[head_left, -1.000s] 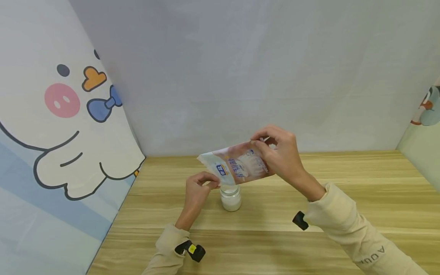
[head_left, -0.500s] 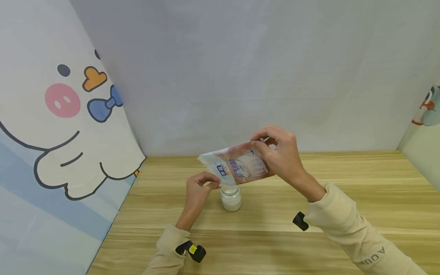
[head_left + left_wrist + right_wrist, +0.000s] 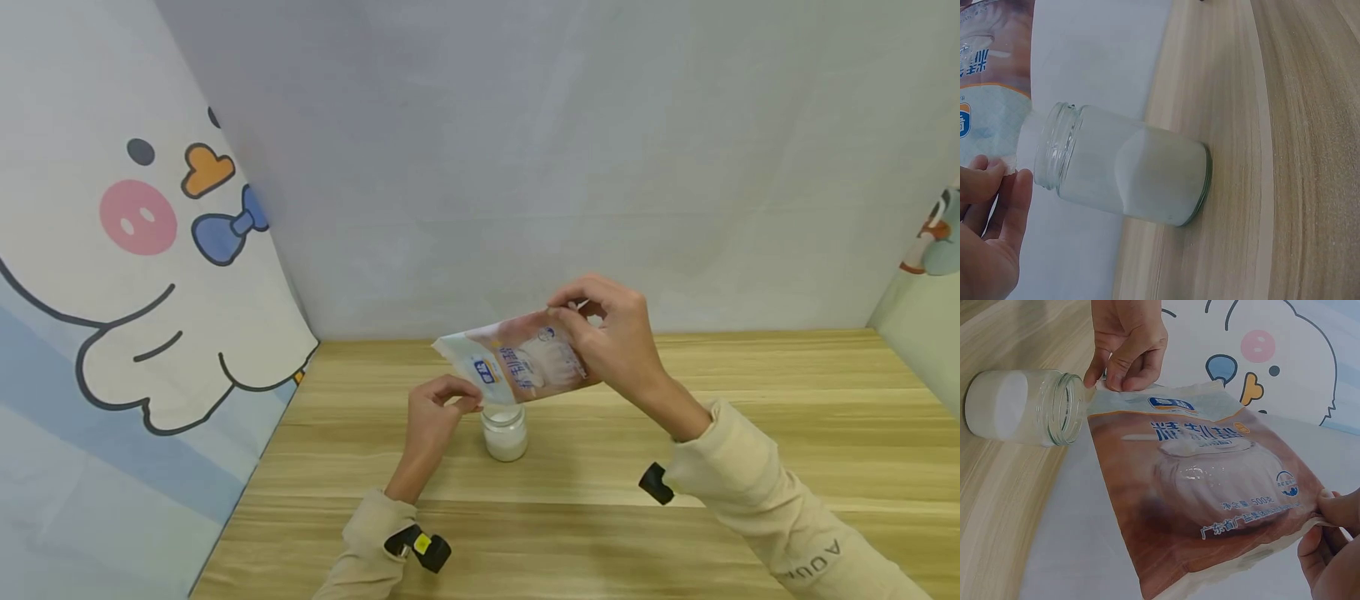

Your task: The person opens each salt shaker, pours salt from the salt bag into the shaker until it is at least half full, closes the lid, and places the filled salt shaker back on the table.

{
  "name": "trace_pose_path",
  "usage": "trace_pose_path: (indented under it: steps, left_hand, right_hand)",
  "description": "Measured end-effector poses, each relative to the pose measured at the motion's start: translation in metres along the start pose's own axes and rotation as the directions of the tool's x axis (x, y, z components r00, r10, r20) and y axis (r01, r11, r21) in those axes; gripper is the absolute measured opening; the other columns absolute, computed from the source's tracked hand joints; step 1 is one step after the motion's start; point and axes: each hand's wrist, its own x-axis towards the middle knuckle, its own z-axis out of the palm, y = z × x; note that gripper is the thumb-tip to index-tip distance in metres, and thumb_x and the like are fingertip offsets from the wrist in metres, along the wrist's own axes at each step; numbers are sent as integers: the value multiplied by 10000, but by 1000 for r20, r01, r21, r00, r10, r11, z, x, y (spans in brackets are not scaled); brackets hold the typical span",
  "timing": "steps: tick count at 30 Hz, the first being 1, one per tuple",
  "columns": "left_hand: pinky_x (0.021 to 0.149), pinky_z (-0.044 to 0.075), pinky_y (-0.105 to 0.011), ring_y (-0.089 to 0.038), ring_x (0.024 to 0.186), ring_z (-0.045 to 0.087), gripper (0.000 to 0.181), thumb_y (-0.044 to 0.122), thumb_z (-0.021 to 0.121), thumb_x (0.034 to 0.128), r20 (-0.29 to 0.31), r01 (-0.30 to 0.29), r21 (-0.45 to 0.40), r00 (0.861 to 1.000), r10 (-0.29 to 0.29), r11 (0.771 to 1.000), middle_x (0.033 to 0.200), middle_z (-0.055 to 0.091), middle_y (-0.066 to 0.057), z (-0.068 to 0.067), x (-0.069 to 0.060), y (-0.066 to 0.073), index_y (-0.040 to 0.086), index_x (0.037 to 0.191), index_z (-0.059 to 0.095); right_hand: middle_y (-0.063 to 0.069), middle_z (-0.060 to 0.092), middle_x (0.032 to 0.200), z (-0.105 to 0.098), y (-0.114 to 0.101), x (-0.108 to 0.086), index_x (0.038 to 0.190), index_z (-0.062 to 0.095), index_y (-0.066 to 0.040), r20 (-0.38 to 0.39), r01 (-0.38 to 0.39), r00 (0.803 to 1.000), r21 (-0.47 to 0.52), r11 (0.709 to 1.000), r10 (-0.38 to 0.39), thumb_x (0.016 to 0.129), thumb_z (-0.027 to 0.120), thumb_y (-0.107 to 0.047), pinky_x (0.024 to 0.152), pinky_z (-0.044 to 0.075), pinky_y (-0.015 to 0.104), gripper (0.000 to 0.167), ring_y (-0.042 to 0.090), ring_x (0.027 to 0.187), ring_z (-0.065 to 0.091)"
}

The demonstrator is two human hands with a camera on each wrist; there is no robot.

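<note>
Salt bag (image 3: 517, 358) was held aslant above one glass jar (image 3: 505, 435)

We counted one bag, one jar and two hands. The bag hung in the air over the worktop (image 3: 570, 537), tilted, its pale blue end low beside the jar's mouth and its pinkish-brown end toward the right; we could not tell whether bag and rim touched. The left hand (image 3: 433, 417) held the low corner nearest the jar, its fingers (image 3: 1017, 197) drawn into a narrow pinch on the bag. The right hand (image 3: 618, 337) gripped the far upper corner, thumb on the printed face and other fingers behind it, so there too we saw a narrow hold. The jar stood upright on the worktop, partly filled with white contents (image 3: 1163, 175). Two beige sleeves (image 3: 750, 475) showed, with two black devices (image 3: 657, 483), one by each cuff. Behind, we saw one grey backdrop (image 3: 562, 150) and, on the left, one panel (image 3: 67, 108) with a white cartoon figure.
</note>
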Motion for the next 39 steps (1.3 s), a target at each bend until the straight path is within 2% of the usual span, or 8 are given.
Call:
trace_pose_path:
  steps: [8, 13, 18, 30, 35, 39]
  left_hand:
    - [726, 573, -493, -326, 770, 651, 76, -178, 609, 777, -2, 0, -9, 1000, 0, 1000, 811, 650, -227, 0, 0, -1, -134, 797, 668]
    - [721, 577, -481, -360, 773, 645, 68, -173, 607, 785, 3, -5, -3, 1000, 5, 1000, 809, 647, -240, 0, 0, 0, -143, 802, 665]
    - [725, 574, -488, -330, 763, 648, 67, -176, 601, 784, 5, -8, 1, 1000, 8, 1000, 812, 644, -246, 1, 0, 1, -150, 803, 660]
    - [715, 583, -457, -257, 750, 654, 74, -172, 604, 779, -5, -10, 10, 1000, 10, 1000, 809, 651, -218, 1, 1, 1, -137, 801, 665]
    - [708, 588, -437, -264, 753, 655, 83, -182, 597, 770, -10, -9, 11, 1000, 9, 1000, 808, 651, -225, 1, 1, 1, -140, 802, 661]
    - [708, 588, -437, -267, 756, 654, 83, -177, 607, 772, -8, -9, 0, 1000, 9, 1000, 818, 651, -230, -2, 5, -12, -130, 800, 668]
  right_hand:
    - [49, 652, 789, 0, -1, 0, 798, 690, -4, 0, 1, 1000, 0, 1000, -1, 807, 648, 115, 621, 523, 184, 127, 141, 720, 593]
    - [71, 655, 790, 0, -1, 1, 800, 693, -5, 1, -5, 1000, -1, 1000, 5, 814, 648, 98, 624, 519, 182, 112, 149, 718, 591]
    - [110, 662, 797, 0, -3, 1, 809, 700, -13, 4, -12, 1000, 6, 1000, 12, 823, 651, 76, 627, 515, 178, 102, 163, 716, 592]
    - [46, 658, 794, 0, -1, 1, 806, 695, -14, 1, -10, 1000, -15, 1000, 10, 815, 649, 95, 618, 514, 184, 119, 145, 708, 590]
    - [74, 659, 796, 0, -2, 1, 809, 697, -11, 2, -8, 1000, -10, 1000, 8, 820, 647, 85, 623, 517, 182, 109, 149, 714, 593]
    - [77, 655, 797, 1, -2, 1, 812, 696, -10, 2, -2, 1000, -10, 1000, 2, 819, 652, 86, 624, 517, 183, 106, 149, 721, 591]
